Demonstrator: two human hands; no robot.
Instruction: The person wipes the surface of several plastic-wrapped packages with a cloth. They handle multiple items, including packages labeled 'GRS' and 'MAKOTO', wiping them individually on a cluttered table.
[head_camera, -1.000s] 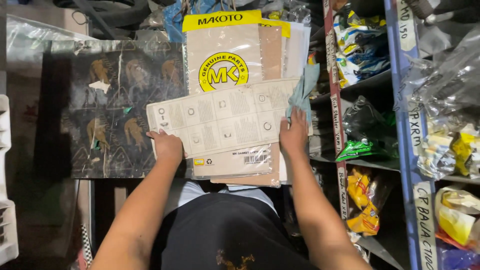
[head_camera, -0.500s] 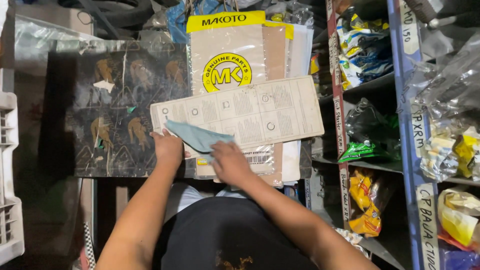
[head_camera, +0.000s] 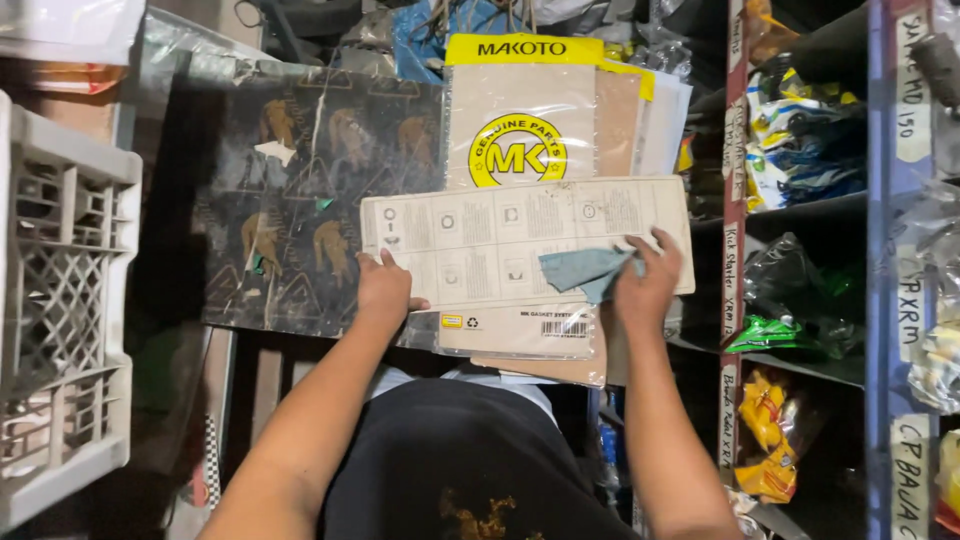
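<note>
A beige printed card sheet (head_camera: 500, 245) lies crosswise on a stack of flat beige packets with yellow headers (head_camera: 520, 110). My left hand (head_camera: 383, 290) presses flat on the sheet's lower left corner. My right hand (head_camera: 645, 285) holds a small grey-blue cloth (head_camera: 583, 270) against the right part of the sheet. The stack rests on a dark surface with a gold animal pattern (head_camera: 300, 190). My forearms and dark clothing fill the bottom of the view.
A white plastic crate (head_camera: 65, 300) stands at the left. Blue metal shelves (head_camera: 885, 250) at the right hold many bagged parts in yellow, green and clear wrappers. Cluttered bags and cables lie beyond the stack at the top.
My right hand swept the cloth from the sheet's right end to its lower left and back to the right. The view shifted, bringing the white crate further in. My left hand stayed put.
</note>
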